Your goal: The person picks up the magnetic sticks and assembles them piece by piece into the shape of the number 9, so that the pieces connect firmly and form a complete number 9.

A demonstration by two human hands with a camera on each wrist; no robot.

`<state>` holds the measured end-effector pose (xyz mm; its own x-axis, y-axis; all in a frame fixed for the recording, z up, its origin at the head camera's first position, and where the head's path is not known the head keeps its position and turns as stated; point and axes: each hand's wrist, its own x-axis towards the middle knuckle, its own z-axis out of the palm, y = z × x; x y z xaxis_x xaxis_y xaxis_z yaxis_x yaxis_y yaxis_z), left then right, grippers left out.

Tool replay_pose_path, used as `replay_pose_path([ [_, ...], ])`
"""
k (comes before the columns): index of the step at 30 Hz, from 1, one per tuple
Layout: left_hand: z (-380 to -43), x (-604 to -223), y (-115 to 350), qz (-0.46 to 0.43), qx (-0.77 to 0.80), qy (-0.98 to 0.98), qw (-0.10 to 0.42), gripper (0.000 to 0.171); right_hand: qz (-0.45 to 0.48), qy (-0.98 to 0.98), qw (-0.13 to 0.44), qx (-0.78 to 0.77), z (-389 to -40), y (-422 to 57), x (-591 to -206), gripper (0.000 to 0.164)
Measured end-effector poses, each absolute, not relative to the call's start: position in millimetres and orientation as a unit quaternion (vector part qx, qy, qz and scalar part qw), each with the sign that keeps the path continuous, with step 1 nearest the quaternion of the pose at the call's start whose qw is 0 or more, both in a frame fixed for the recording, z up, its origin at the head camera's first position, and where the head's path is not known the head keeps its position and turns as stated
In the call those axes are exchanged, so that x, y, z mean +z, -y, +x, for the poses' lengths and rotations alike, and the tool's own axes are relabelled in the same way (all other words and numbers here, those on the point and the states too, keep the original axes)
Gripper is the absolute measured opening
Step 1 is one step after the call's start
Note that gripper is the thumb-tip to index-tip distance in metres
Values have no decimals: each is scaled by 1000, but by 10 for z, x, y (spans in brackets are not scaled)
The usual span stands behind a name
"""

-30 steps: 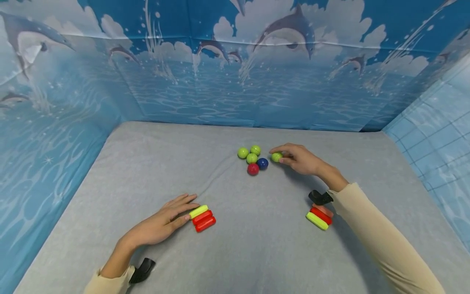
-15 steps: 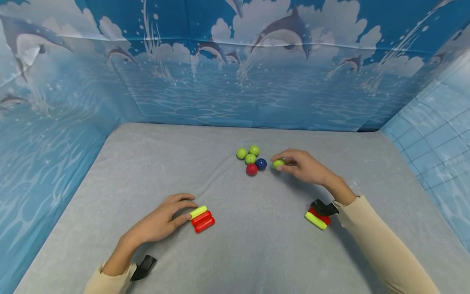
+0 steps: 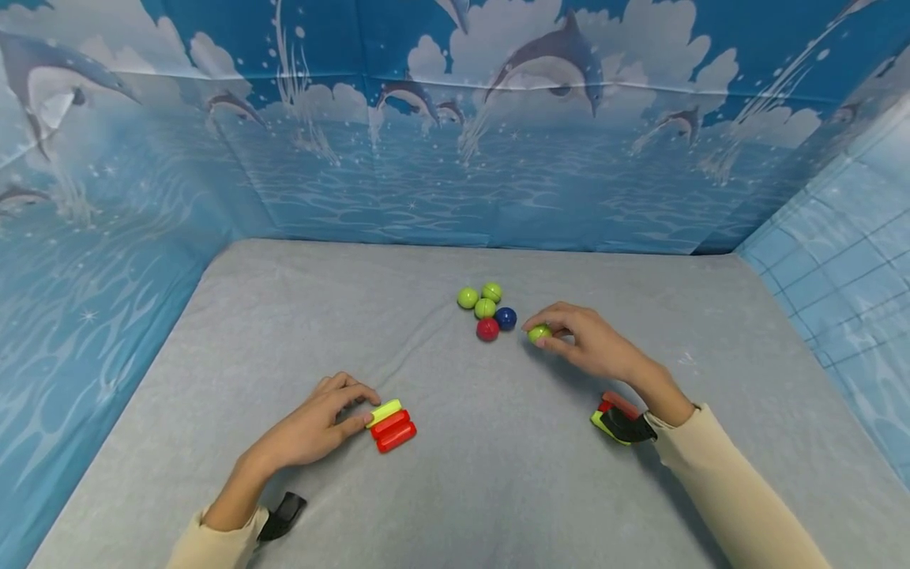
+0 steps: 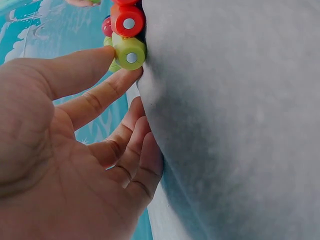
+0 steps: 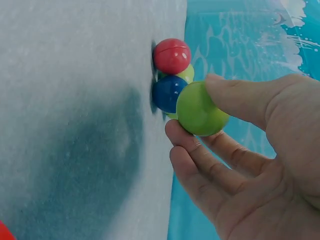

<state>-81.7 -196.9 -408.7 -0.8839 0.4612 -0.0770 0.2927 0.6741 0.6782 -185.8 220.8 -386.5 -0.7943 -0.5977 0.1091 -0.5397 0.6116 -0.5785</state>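
Note:
My right hand (image 3: 593, 344) pinches a green ball (image 5: 200, 109) between thumb and fingers, held off the cloth in the right wrist view. Left of it lie a blue ball (image 3: 505, 318), a red ball (image 3: 487, 329) and several green balls (image 3: 485, 308) in a cluster. My left hand (image 3: 306, 431) lies at a yellow-green plastic bar (image 3: 385, 413). Its thumb and index fingertip touch the bar's end in the left wrist view (image 4: 130, 54), the other fingers loosely bent. Two red bars (image 3: 396, 436) lie alongside the yellow-green one.
Under my right wrist, partly hidden by a black wrist strap (image 3: 629, 427), is another group of bars, a salmon one (image 3: 622, 405) among them. Grey cloth (image 3: 469, 474) covers the table. Blue dolphin-print curtains (image 3: 398, 174) stand behind and at both sides.
My right hand has drawn the green ball toward me, away from the cluster's far side. The left index finger has bent more; the bars beside it stay in place.

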Motion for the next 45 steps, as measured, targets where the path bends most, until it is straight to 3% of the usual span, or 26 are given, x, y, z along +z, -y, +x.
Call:
replay_pose_path([
  [24, -827, -4093, 2009, 213, 353, -901, 139, 18, -315, -897, 89, -297, -1586, -2079, -3882, 37],
  [45, -846, -4131, 2018, 221, 353, -899, 134, 18, -330, -895, 123, -274, -1538, -2036, -3935, 34],
])
